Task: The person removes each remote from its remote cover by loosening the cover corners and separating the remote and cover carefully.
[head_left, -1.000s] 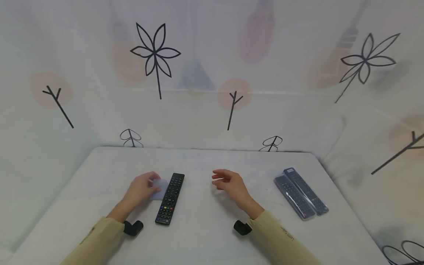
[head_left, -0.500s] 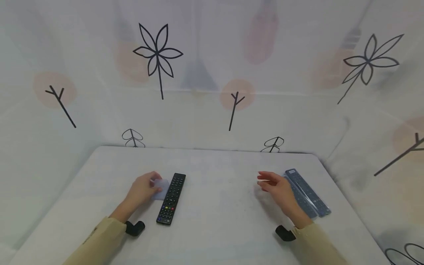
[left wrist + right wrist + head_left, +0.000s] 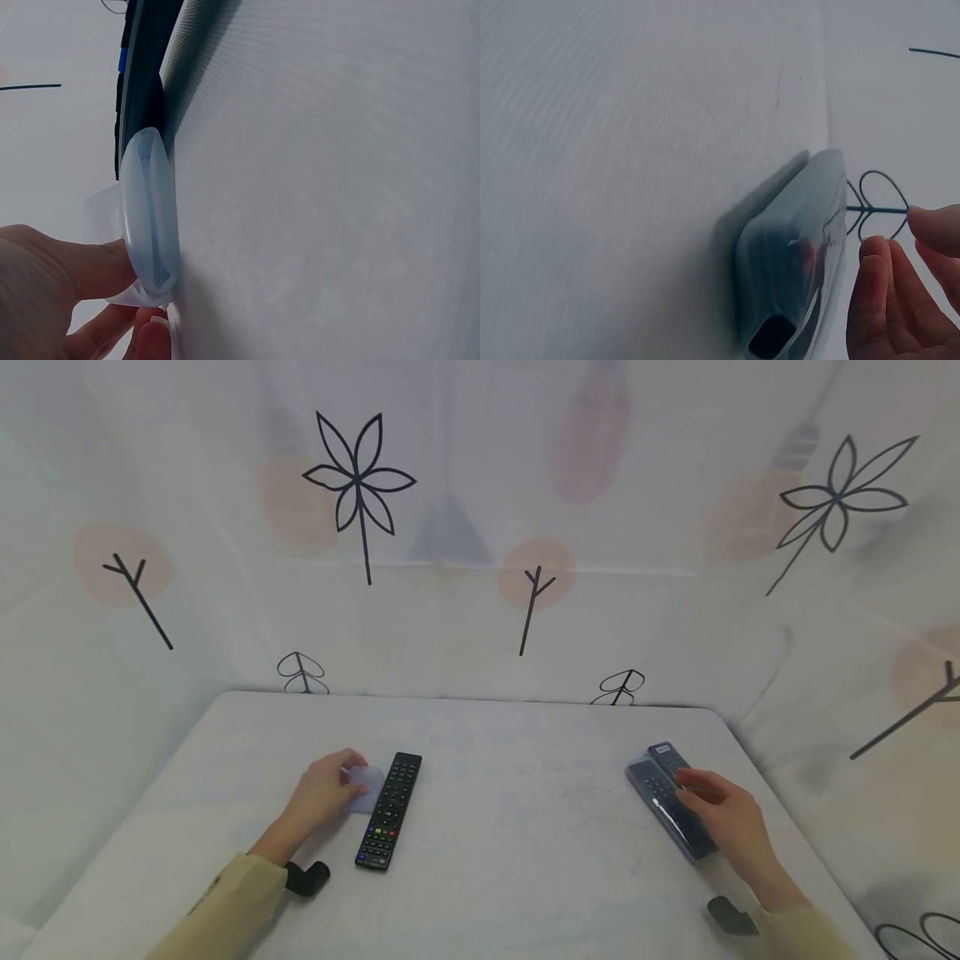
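My left hand (image 3: 318, 793) pinches a folded translucent plastic piece (image 3: 364, 787) between thumb and fingers, low at the tabletop. In the left wrist view the piece (image 3: 150, 202) shows as a rounded, doubled-over loop. Just right of it lies a black remote control (image 3: 388, 812), buttons up, slanting away from me. On the right, my right hand (image 3: 731, 818) hovers over two remotes in clear covers, fingers loosely bent with nothing between them. The nearer covered remote (image 3: 663, 802) shows mostly; the farther one (image 3: 669, 756) is largely hidden behind the hand.
A white table (image 3: 510, 893) carries everything, its back edge meeting a patterned cloth wall (image 3: 450, 635) printed with leaves and twigs. Black wrist mounts (image 3: 306, 878) sit at both sleeve cuffs, close above the tabletop.
My right hand has swept rightward from mid-table to above the covered remotes. My left hand stays where it was, still pinching the translucent piece.
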A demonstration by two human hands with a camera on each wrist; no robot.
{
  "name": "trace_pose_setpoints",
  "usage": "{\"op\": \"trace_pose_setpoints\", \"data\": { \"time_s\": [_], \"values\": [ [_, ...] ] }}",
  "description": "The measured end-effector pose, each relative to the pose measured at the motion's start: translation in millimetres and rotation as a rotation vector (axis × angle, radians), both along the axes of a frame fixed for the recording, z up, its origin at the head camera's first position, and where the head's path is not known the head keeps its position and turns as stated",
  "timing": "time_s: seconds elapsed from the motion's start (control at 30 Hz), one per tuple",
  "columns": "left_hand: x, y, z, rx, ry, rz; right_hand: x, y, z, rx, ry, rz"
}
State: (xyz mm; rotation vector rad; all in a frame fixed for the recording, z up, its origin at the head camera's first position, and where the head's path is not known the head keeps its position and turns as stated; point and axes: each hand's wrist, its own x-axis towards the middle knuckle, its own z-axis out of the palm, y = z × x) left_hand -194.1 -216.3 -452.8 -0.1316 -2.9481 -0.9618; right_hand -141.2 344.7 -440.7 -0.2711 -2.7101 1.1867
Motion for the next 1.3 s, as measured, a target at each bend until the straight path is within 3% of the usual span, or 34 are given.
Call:
{"op": "trace_pose_setpoints", "data": {
  "time_s": [0.23,0.63,0.77,1.3],
  "values": [
    [0.5,1.4,1.6,0.011,-0.007,0.009,3.0,12,-6.0,0.057,-0.056,-0.042],
    [-2.3,2.2,1.1,0.016,-0.034,0.001,-1.9,13,-1.9,0.254,-0.123,0.061],
    [-0.5,-1.2,2.7,0.005,-0.048,0.008,-3.2,8,0.0,0.263,-0.151,0.061],
    [3.7,-0.8,12.4,-0.018,0.01,0.015,-1.6,3,-2.2,0.247,-0.185,-0.009]
  ]
}}
